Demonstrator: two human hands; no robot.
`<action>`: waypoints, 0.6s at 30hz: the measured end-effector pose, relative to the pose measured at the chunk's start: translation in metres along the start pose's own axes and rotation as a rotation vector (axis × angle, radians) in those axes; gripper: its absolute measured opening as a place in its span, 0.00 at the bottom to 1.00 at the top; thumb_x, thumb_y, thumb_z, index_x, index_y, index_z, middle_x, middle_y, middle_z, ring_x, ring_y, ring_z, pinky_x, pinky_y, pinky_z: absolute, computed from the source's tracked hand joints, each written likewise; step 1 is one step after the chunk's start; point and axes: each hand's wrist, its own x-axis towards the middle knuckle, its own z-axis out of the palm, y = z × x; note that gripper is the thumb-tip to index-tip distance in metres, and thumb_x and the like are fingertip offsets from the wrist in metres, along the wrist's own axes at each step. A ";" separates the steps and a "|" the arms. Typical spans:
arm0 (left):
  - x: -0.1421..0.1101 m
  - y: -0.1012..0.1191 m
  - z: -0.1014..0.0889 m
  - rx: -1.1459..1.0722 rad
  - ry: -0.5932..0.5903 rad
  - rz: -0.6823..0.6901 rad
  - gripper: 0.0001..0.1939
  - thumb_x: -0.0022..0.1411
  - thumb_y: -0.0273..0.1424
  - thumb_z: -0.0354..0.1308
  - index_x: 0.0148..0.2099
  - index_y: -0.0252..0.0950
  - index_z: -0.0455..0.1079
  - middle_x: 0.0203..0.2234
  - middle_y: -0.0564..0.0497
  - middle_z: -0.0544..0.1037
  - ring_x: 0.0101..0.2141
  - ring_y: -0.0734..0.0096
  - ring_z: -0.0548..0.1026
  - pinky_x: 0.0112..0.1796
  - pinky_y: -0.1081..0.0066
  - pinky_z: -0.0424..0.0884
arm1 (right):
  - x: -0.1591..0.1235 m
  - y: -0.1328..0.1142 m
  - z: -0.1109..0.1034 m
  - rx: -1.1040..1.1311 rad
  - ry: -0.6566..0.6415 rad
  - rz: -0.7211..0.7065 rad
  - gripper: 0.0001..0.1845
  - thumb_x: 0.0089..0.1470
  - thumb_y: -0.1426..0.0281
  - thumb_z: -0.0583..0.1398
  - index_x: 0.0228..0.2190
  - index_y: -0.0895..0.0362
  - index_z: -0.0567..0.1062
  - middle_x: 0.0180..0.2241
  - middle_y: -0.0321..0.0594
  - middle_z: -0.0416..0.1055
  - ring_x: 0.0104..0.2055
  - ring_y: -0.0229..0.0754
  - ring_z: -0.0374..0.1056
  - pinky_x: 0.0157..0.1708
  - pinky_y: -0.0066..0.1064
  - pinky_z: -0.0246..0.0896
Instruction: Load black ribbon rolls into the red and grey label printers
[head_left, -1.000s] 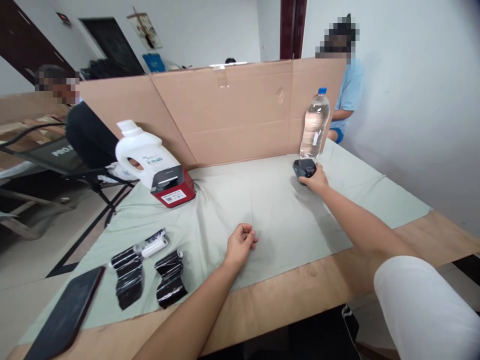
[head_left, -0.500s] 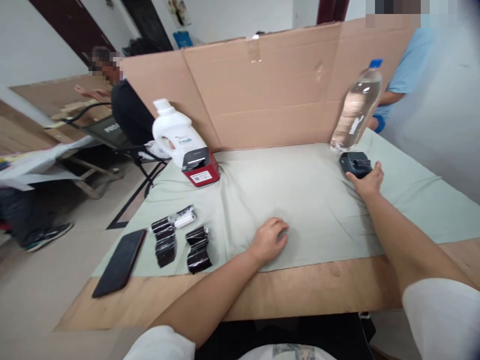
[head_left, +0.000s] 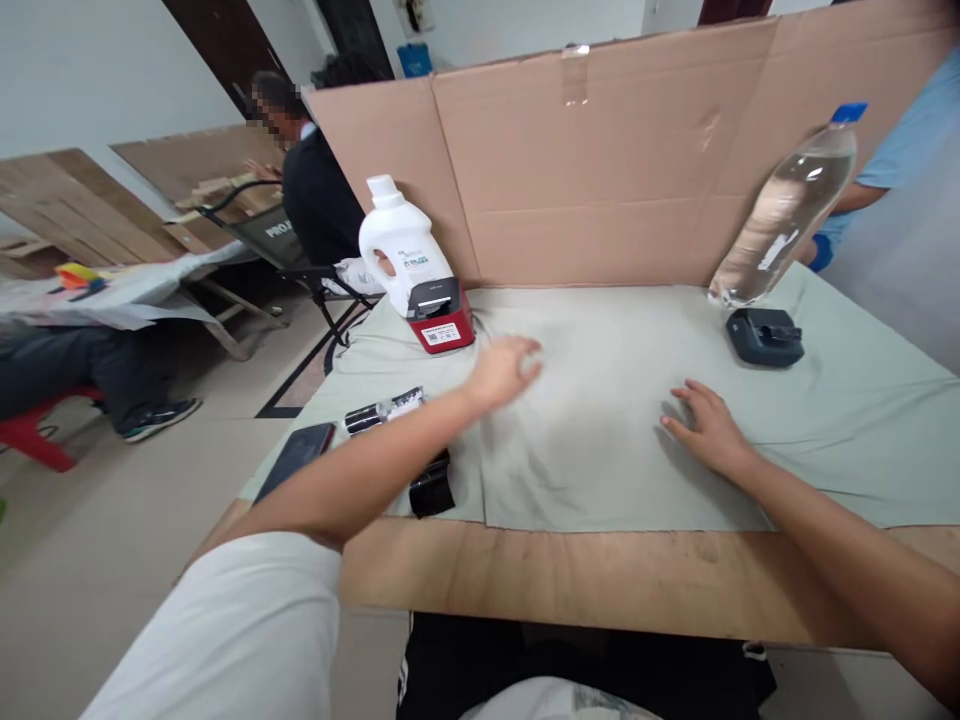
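My left hand (head_left: 501,371) is stretched forward over the grey-green cloth (head_left: 600,450), fingers loosely open and holding nothing, a short way from the red and black label printer (head_left: 441,315). My right hand (head_left: 703,430) lies flat on the cloth, fingers spread and empty. The small black device (head_left: 763,337) sits alone on the cloth at the far right, beside a clear water bottle (head_left: 784,220) with a blue cap. Black film rolls (head_left: 430,486) and a white roll (head_left: 390,409) lie under and left of my left forearm.
A white detergent jug (head_left: 397,250) stands behind the printer. A dark phone (head_left: 297,455) lies at the cloth's left edge. A cardboard screen (head_left: 600,160) walls off the table's back. One person sits on a chair at left; another in blue sits behind the screen at right.
My right hand let go of the black device and drew back to lie flat on the cloth. My left hand opened and reached forward toward the printer. The view swung left.
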 end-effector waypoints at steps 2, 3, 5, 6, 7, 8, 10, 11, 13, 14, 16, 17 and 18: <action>0.043 -0.041 -0.033 0.210 0.157 -0.304 0.19 0.61 0.40 0.54 0.49 0.35 0.71 0.53 0.38 0.70 0.56 0.44 0.62 0.56 0.49 0.55 | -0.004 -0.017 0.006 -0.009 -0.021 -0.083 0.27 0.53 0.55 0.56 0.50 0.56 0.71 0.59 0.55 0.62 0.63 0.58 0.57 0.61 0.53 0.53; 0.061 -0.060 -0.046 0.279 0.202 -0.440 0.23 0.61 0.44 0.53 0.51 0.34 0.70 0.55 0.36 0.67 0.58 0.40 0.59 0.57 0.46 0.52 | -0.006 -0.023 0.008 -0.018 -0.020 -0.115 0.25 0.54 0.56 0.56 0.49 0.56 0.72 0.58 0.54 0.64 0.62 0.58 0.58 0.61 0.54 0.53; 0.084 -0.092 -0.064 0.319 0.192 -0.732 0.35 0.56 0.53 0.54 0.56 0.32 0.66 0.60 0.32 0.61 0.60 0.32 0.54 0.55 0.41 0.51 | -0.008 -0.032 0.010 -0.031 -0.002 -0.147 0.23 0.56 0.57 0.54 0.48 0.56 0.73 0.56 0.53 0.67 0.61 0.57 0.60 0.60 0.54 0.55; 0.089 -0.104 -0.067 0.298 0.149 -0.851 0.42 0.51 0.56 0.56 0.60 0.33 0.62 0.62 0.30 0.57 0.61 0.28 0.52 0.54 0.40 0.52 | -0.010 -0.034 0.010 -0.033 0.009 -0.151 0.22 0.56 0.57 0.54 0.47 0.55 0.73 0.55 0.52 0.68 0.60 0.57 0.61 0.60 0.54 0.56; 0.092 -0.113 -0.067 0.269 0.099 -0.943 0.48 0.47 0.59 0.59 0.63 0.33 0.58 0.63 0.29 0.54 0.61 0.25 0.50 0.52 0.39 0.54 | -0.011 -0.035 0.010 -0.033 0.018 -0.150 0.22 0.56 0.57 0.54 0.47 0.55 0.74 0.54 0.51 0.69 0.59 0.57 0.62 0.59 0.54 0.57; 0.093 -0.119 -0.064 0.244 0.052 -1.001 0.54 0.43 0.59 0.60 0.65 0.34 0.54 0.64 0.29 0.51 0.61 0.22 0.49 0.51 0.39 0.55 | -0.011 -0.035 0.009 -0.033 0.025 -0.147 0.22 0.56 0.57 0.54 0.47 0.55 0.74 0.54 0.51 0.69 0.58 0.57 0.62 0.59 0.54 0.57; 0.090 -0.122 -0.055 0.231 0.012 -1.035 0.57 0.40 0.59 0.62 0.67 0.37 0.51 0.65 0.30 0.47 0.61 0.21 0.48 0.50 0.39 0.57 | -0.012 -0.036 0.008 -0.035 0.026 -0.144 0.21 0.56 0.58 0.55 0.46 0.55 0.74 0.54 0.51 0.70 0.58 0.57 0.63 0.59 0.54 0.58; 0.088 -0.121 -0.050 0.243 0.025 -1.030 0.55 0.41 0.58 0.61 0.66 0.38 0.51 0.65 0.31 0.47 0.61 0.21 0.48 0.50 0.39 0.57 | -0.012 -0.036 0.008 -0.038 0.023 -0.143 0.20 0.56 0.58 0.55 0.46 0.55 0.74 0.54 0.51 0.70 0.58 0.57 0.63 0.58 0.54 0.58; 0.085 -0.115 -0.043 0.270 0.083 -1.017 0.50 0.44 0.57 0.60 0.65 0.38 0.54 0.65 0.32 0.49 0.61 0.22 0.49 0.50 0.39 0.57 | -0.012 -0.037 0.007 -0.044 0.019 -0.135 0.20 0.56 0.59 0.55 0.46 0.56 0.74 0.54 0.51 0.70 0.58 0.57 0.63 0.58 0.53 0.58; 0.084 -0.110 -0.041 0.277 0.111 -1.010 0.48 0.45 0.56 0.60 0.64 0.38 0.56 0.64 0.32 0.50 0.60 0.23 0.51 0.50 0.38 0.57 | -0.011 -0.038 0.006 -0.046 0.016 -0.132 0.20 0.56 0.59 0.55 0.45 0.56 0.74 0.54 0.52 0.69 0.58 0.57 0.62 0.58 0.53 0.58; 0.081 -0.098 -0.042 0.282 0.139 -0.968 0.45 0.46 0.56 0.60 0.61 0.38 0.60 0.62 0.33 0.54 0.59 0.23 0.53 0.50 0.38 0.57 | -0.011 -0.040 0.005 -0.044 0.010 -0.129 0.20 0.56 0.59 0.55 0.45 0.57 0.74 0.54 0.53 0.69 0.58 0.57 0.62 0.58 0.53 0.58; 0.080 -0.090 -0.044 0.282 0.136 -0.927 0.43 0.46 0.56 0.60 0.60 0.38 0.62 0.61 0.33 0.55 0.59 0.24 0.55 0.51 0.38 0.57 | -0.011 -0.041 0.005 -0.041 0.008 -0.129 0.20 0.56 0.59 0.56 0.45 0.57 0.74 0.54 0.53 0.69 0.58 0.57 0.62 0.58 0.53 0.58; 0.078 -0.081 -0.045 0.278 0.128 -0.878 0.42 0.46 0.56 0.61 0.59 0.39 0.64 0.60 0.34 0.57 0.58 0.26 0.57 0.52 0.39 0.58 | -0.011 -0.041 0.005 -0.037 0.006 -0.129 0.20 0.56 0.60 0.56 0.45 0.58 0.74 0.54 0.53 0.69 0.58 0.57 0.62 0.59 0.53 0.58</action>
